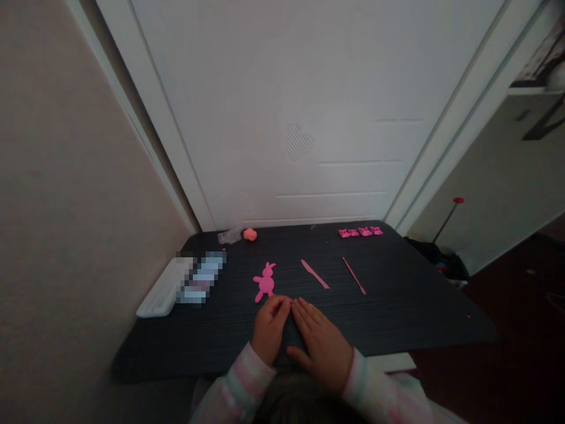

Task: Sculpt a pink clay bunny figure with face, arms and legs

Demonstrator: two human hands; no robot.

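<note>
My left hand [270, 330] and my right hand [321, 344] lie side by side on the dark table [397, 306], near its front edge. The fingers of both are stretched out flat and pressed on the tabletop, their tips almost touching. Nothing shows in either hand; whether anything lies under the fingers I cannot see. Just beyond my left fingertips lies a flat pink bunny shape [265, 281]. To the right of it lie a pink plastic knife [315, 274] and a thin pink stick [354, 275].
A white box [159, 291] sits at the table's left edge with a blurred patch beside it. At the back stand an orange clay lump [250, 234], a clear wrapper [229, 236] and a row of small pink moulds [361, 231]. A white door rises behind.
</note>
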